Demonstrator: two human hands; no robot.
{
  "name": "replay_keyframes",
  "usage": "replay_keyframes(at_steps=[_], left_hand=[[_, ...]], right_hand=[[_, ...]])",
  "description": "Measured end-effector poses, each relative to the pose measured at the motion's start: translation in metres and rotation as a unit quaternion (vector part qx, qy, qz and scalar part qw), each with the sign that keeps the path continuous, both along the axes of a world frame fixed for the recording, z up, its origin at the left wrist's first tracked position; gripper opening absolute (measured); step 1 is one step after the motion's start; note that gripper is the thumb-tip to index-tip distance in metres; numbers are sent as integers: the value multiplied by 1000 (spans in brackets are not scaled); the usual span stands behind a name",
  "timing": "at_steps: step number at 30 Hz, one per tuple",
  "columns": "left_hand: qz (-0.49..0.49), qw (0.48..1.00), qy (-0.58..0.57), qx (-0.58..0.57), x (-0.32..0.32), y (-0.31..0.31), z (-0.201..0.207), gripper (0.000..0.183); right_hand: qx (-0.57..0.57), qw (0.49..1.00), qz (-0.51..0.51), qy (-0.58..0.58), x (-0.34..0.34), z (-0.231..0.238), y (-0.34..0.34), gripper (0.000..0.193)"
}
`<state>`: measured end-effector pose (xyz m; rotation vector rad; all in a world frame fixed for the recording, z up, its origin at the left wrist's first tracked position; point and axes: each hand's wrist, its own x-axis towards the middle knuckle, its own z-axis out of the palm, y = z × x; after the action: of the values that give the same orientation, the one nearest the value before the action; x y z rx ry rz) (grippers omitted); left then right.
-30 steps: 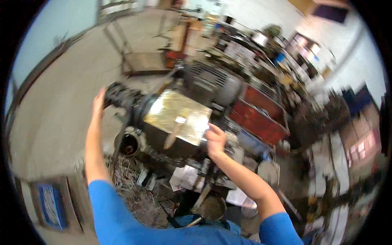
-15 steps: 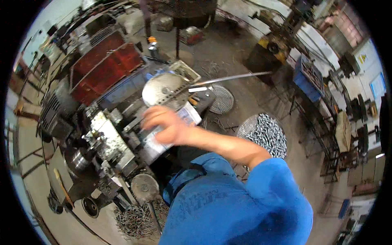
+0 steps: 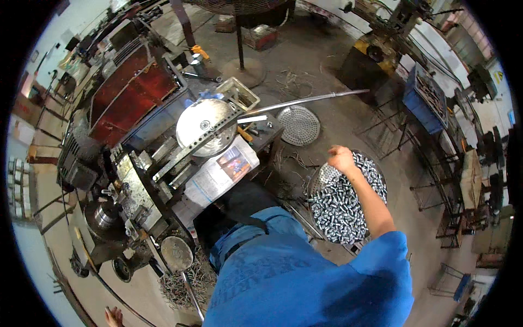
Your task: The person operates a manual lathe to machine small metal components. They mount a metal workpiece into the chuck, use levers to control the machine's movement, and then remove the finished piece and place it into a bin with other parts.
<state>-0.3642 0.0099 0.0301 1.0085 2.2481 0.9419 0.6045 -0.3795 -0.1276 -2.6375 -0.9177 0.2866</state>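
Note:
My right hand (image 3: 341,158) hovers at the far edge of a round perforated tray (image 3: 321,177) heaped with short shiny metal cylinders (image 3: 340,210). Its fingers are curled together; whatever may be inside them is hidden. Low at the left edge shows part of my left hand (image 3: 113,316), fingers apart and nothing visible in them, near a thin dark rod. Between my hands stands a metal machine (image 3: 136,182) with a worn flat bed. Beside it a large round metal disc (image 3: 199,122) lies under a long bar with a row of holes (image 3: 210,135).
A printed paper sheet (image 3: 210,182) covers the bench edge before me. Beyond the bench, a long metal rod (image 3: 321,100) juts right above a second perforated disc (image 3: 298,126). A red bin (image 3: 128,98) stands left, a blue crate (image 3: 422,103) right. Metal scrap (image 3: 182,289) lies on the floor.
My right hand has swung from above the bench, by the paper, rightward to the tray of metal cylinders. My left hand has come into view at the lower left.

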Motion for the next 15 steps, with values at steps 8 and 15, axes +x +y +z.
replay_keyframes(at_steps=[8,15], left_hand=[[-228,973,-6,39,145,-34,72,54],[-248,969,-3,16,159,-82,74,42]], right_hand=[[102,981,164,19,-7,-2,151,48],[67,977,197,55,-17,3,205,51]])
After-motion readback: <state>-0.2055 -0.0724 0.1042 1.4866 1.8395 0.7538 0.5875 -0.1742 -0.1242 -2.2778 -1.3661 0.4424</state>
